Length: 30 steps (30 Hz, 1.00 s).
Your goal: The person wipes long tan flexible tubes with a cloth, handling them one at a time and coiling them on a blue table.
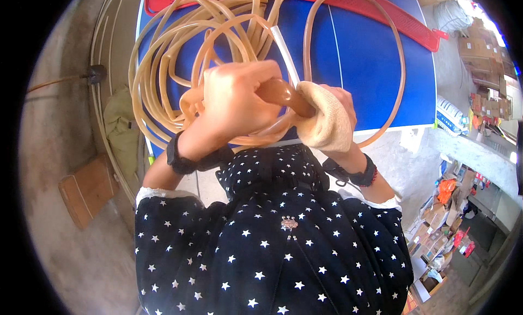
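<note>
My left hand (239, 100) is closed round a thick, glossy amber-brown rubber tube (280, 91). The short stretch of tube between my hands bends over and passes into a folded beige cloth (324, 127). Behind that cloth my right hand (347, 103) is closed, wrapping it about the tube; most of its fingers are hidden. From the right hand's side, a wide loop of the tubing (402, 59) rises and comes back round. Many flattened tan coils of tubing (163, 59) lie to the left, beyond my left hand. A white strip (285, 53) slants down between my hands.
Under the tubing is a blue table (365, 59) with thin white lines. A long red perforated plastic basket (403, 23) lies along its far edge. Cardboard boxes (482, 50) and mixed goods (444, 206) stand to the right. A brown board (89, 191) lies at left.
</note>
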Motion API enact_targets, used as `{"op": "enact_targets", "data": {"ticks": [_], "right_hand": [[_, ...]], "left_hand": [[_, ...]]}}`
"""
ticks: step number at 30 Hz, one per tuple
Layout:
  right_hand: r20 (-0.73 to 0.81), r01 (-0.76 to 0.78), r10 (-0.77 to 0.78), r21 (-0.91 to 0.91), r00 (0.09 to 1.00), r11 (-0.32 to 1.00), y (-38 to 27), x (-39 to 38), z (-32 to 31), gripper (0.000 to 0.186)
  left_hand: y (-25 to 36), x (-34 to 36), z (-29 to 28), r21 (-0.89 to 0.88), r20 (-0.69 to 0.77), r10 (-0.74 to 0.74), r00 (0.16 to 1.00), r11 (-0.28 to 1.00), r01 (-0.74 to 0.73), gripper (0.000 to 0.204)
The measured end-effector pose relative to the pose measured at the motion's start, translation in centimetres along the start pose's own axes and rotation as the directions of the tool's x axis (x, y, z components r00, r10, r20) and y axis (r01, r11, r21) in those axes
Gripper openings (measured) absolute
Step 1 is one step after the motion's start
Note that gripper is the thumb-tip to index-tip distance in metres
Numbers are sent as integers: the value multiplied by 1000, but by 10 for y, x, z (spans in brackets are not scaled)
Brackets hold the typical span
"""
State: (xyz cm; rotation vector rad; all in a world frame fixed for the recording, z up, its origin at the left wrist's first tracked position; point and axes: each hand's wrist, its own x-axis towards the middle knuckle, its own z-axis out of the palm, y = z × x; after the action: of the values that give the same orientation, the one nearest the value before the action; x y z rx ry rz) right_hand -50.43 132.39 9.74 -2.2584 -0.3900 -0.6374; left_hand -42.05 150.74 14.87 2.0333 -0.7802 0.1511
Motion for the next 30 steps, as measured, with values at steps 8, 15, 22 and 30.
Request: {"op": "enact_targets", "data": {"ticks": [8,15,22,30], "right_hand": [[546,-640,340,592,766,490,34,-30,-32,75],[405,-375,213,378,889,846,-24,-5,3,84],[151,-146,114,218,982,965,-2,-15,43,50],[-94,64,-70,-60,993,996,94,-61,76,37]], "left_hand": [[-13,10,-14,23,47,-141,989,990,140,16],[-16,20,-8,5,101,-236,966,971,237,13],[8,3,-40,-48,-185,-44,982,998,35,22],[5,-42,-128,-449,-243,35,969,882,-144,44]]}}
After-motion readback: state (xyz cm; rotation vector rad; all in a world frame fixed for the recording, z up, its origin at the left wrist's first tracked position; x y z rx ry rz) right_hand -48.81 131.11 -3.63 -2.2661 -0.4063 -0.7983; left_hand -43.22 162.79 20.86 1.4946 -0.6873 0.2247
